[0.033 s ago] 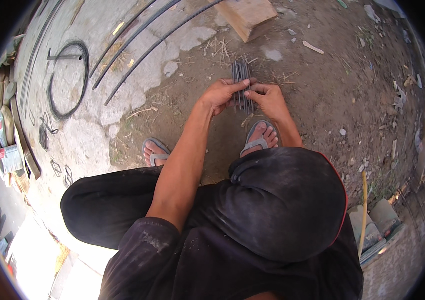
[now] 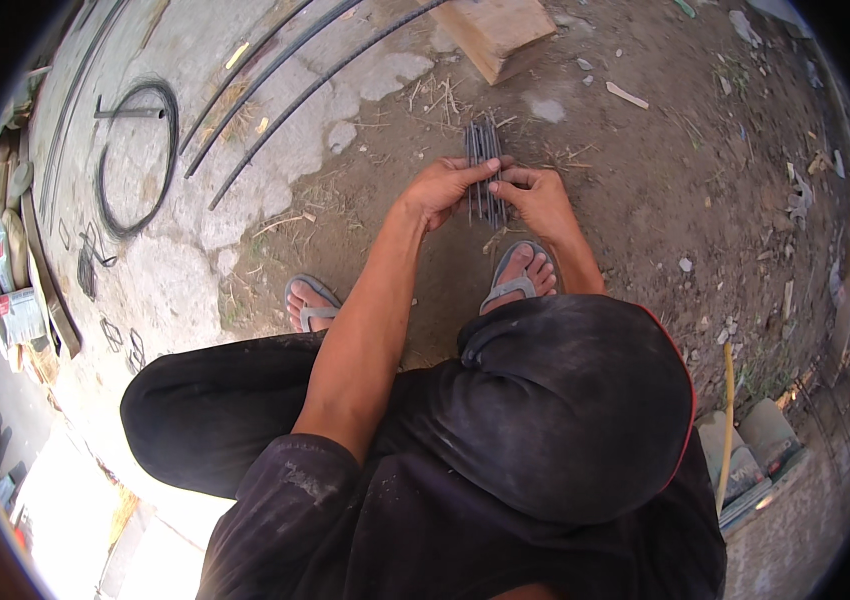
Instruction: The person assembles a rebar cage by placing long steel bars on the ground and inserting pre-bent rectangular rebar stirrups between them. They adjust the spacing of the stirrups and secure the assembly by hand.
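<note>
Above the ground in front of my feet, both hands are on a bundle of thin dark steel rods (image 2: 482,138), whose lengths run side by side, pointing away from me. Wrapped about its left side is my left hand (image 2: 440,188), with the thumb pressed across the top. On the right, my right hand (image 2: 535,194) is closed against the same bundle, thumb and fingers pinching its edge. The fingers under and behind the rods are partly hidden. Whether the rods are straight or bent at their ends I cannot tell.
A wooden block (image 2: 500,40) lies beyond the bundle. Long ribbed bars (image 2: 275,145) and a coil of black wire (image 2: 173,165) rest on the concrete at left, near small bent wire frames (image 2: 88,265). Stacked bags (image 2: 20,315) stand far left; a yellow hose (image 2: 728,425) is at right.
</note>
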